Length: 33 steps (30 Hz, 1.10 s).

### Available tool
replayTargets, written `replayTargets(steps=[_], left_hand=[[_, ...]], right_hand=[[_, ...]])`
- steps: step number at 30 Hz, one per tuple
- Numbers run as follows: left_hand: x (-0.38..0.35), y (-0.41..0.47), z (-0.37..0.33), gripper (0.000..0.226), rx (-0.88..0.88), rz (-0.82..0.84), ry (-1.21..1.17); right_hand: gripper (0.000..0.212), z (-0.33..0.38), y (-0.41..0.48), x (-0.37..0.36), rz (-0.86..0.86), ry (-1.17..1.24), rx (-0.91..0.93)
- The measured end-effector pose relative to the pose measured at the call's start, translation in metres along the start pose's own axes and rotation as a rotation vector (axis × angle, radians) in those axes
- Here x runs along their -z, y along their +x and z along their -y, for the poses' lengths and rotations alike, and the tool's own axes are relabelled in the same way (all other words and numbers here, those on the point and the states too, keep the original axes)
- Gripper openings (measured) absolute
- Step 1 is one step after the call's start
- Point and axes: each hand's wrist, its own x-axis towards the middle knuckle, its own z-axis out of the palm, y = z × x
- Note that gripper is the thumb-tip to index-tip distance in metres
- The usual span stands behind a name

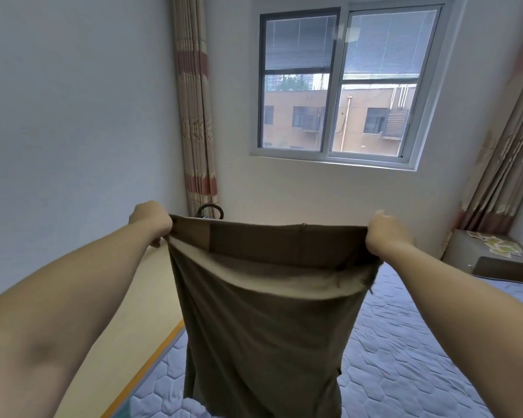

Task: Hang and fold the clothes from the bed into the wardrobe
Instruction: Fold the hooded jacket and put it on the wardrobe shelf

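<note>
Brown garment [263,312], trousers or skirt, cannot tell which. Held up by the waistband and stretched wide, body hanging over the bed [405,357] near its left edge; lower end out of frame.

Left hand [150,221] and right hand [387,233] each grip one waistband end, fingers curled round the cloth. Near layer of the waistband sags between them, pale lining showing.

Risks, as judged:
- If either grip loosens, the cloth drops in a heap on the mattress.
- The sagging layer makes a crooked fold likely.
- The hem may drag.

Wardrobe not in view. Bedside cabinet [489,254] stands off the bed's far right corner.
</note>
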Motion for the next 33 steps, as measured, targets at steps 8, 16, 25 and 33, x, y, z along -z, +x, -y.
replayTargets(steps=[8, 16, 25, 33], left_hand=[[0.004, 0.015, -0.021, 0.014, 0.111, 0.046, -0.529], [0.015, 0.03, 0.001, 0.013, 0.143, -0.035, -0.409], [0.014, 0.004, -0.017, 0.028, 0.271, 0.364, -0.555], [-0.001, -0.002, -0.025, 0.021, 0.195, 0.354, -0.455]], right_hand=[[0.04, -0.005, 0.01, -0.011, -0.086, 0.29, -0.059], [0.015, -0.031, -0.007, 0.0, 0.39, -0.409, 0.219], [0.027, -0.03, 0.013, -0.02, 0.164, 1.205, -0.899], [0.011, -0.039, 0.018, -0.004, 0.388, 0.457, -0.364]])
